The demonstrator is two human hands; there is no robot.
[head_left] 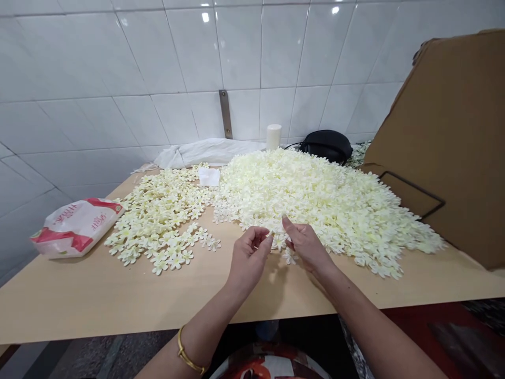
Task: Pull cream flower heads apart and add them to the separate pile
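A big heap of cream-white artificial flowers (pixel 315 200) covers the right half of the wooden table (pixel 118 300). A flatter spread of the same flowers (pixel 161 216) lies to its left. My left hand (pixel 248 255) and my right hand (pixel 303 242) meet at the near edge of the big heap, fingers curled in a pinch on a small white flower (pixel 278 241) between them. A gold bangle (pixel 187 355) sits on my left wrist.
A red-and-white plastic packet (pixel 74 226) lies at the table's left end. A brown cardboard box (pixel 450 142) stands at the right. At the back by the tiled wall are a black object (pixel 327 145), a white cylinder (pixel 273 136), white cloth (pixel 205 151) and a small white paper (pixel 209 176).
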